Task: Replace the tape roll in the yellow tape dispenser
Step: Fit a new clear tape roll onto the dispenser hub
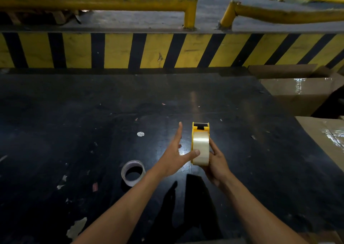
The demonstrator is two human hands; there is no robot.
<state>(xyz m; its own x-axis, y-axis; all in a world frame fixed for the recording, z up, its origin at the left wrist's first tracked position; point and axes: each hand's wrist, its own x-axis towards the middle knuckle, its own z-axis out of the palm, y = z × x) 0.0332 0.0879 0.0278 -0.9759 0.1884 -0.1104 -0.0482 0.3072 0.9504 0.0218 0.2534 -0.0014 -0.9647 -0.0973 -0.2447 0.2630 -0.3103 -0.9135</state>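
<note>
Your right hand [216, 162] is gripping the yellow tape dispenser [200, 130], loaded with a clear tape roll [201, 148], above the table [74, 113]; your left hand [174, 158] is spreading open, thumb touching the roll. A spent roll [133, 173] is lying nearby.

This looks like a warehouse or loading dock. A dark, scuffed bench [93, 122] littered with tape scraps runs up to a kerb painted in yellow and black hazard stripes [167, 51]. Beyond it, yellow steel guard rails [104, 2] border a concrete floor. Taped cardboard boxes [301, 93] crowd the right side.
</note>
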